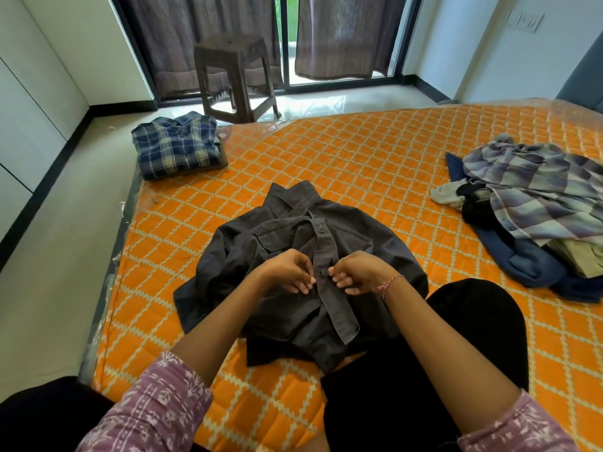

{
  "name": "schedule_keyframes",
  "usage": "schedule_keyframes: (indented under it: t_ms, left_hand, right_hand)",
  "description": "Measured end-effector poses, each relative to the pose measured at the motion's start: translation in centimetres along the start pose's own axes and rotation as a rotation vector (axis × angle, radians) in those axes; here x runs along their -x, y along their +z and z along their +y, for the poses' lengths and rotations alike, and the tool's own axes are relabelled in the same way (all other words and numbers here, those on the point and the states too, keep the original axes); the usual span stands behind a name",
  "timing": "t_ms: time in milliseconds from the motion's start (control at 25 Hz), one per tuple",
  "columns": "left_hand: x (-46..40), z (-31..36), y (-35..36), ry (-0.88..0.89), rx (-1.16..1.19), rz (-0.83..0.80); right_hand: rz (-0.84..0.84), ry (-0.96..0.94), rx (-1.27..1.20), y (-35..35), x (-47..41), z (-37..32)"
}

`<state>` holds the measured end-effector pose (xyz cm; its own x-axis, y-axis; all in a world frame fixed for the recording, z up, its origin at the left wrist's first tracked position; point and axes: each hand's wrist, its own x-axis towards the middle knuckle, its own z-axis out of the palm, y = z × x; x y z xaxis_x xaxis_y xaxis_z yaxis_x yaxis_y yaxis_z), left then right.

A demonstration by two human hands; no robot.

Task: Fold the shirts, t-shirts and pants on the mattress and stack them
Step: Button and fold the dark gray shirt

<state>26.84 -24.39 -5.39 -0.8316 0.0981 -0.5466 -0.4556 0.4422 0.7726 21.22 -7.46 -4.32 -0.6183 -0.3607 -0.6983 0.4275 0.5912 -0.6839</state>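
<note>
A dark grey button-up shirt (352, 243) lies front up on the orange patterned mattress (359, 151), collar pointing away from me. My left hand (288, 272) pinches the fabric on the left side of the button placket. My right hand (357, 272) pinches the placket at a button, facing the left hand. A folded blue plaid shirt (177, 145) sits at the mattress's far left corner. A heap of unfolded clothes (538, 203), with a grey plaid shirt on top and a navy garment beneath, lies at the right.
A brown plastic stool (235, 73) stands on the floor beyond the mattress, in front of curtains and a glass door. My black-clad knee (456, 337) rests on the mattress at the lower right. Pale floor (65, 256) runs along the left.
</note>
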Motion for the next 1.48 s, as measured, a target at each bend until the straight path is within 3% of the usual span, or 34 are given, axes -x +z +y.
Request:
schedule_keyframes:
  t_ms: [120, 280, 440, 600, 760, 920, 1080, 1160, 1320, 1400, 1480]
  left_hand:
    - [-0.2, 1.2, -1.9, 0.085, -0.107, 0.254]
    - [-2.1, 0.8, -6.1, 0.213, -0.169, 0.632]
    - [-6.7, -1.7, -10.1, -0.010, -0.383, 0.837]
    - [-10.9, -4.0, -11.1, -0.298, -0.570, 0.726]
    - [-13.8, -4.8, -13.1, -0.356, -0.603, 0.638]
    - [-14.4, -3.9, -15.9, -0.268, -0.358, 0.499]
    - [-11.7, -0.8, -17.7, -0.115, -0.062, 0.327]
    - [-9.6, 0.9, -19.2, -0.048, 0.076, 0.352]
    - [-5.8, 4.5, -23.0, 0.041, 0.075, 0.487]
    - [-3.9, 7.0, -23.7, 0.111, 0.102, 0.492]
    - [-1.9, 10.1, -23.8, 0.239, 0.111, 0.566]
  right_hand:
    - [0.339, -0.211, 0.340, -0.9, -2.1, -1.9]
    - [0.533, -0.353, 0.442, -2.0, -5.5, -5.3]
    - [0.657, -0.379, 0.778, -3.1, -9.5, -7.1]
    - [0.601, -0.271, 1.001, -4.6, -14.6, -6.5]
    - [0.398, -0.195, 0.741, -6.2, -18.5, -7.4]
    - [0.220, -0.212, 0.850, -6.9, -19.1, -8.2]
    - [0.238, -0.267, 0.541, -7.9, -18.5, -8.4]
    - [0.209, -0.310, 0.345, -9.1, -17.3, -9.5]
    - [0.146, -0.339, 0.104, -12.6, -12.3, -14.9]
    - [0.111, -0.333, 0.151, -14.6, -9.5, -17.8]
    - [0.184, -0.465, 0.292, -15.7, -6.6, -20.7]
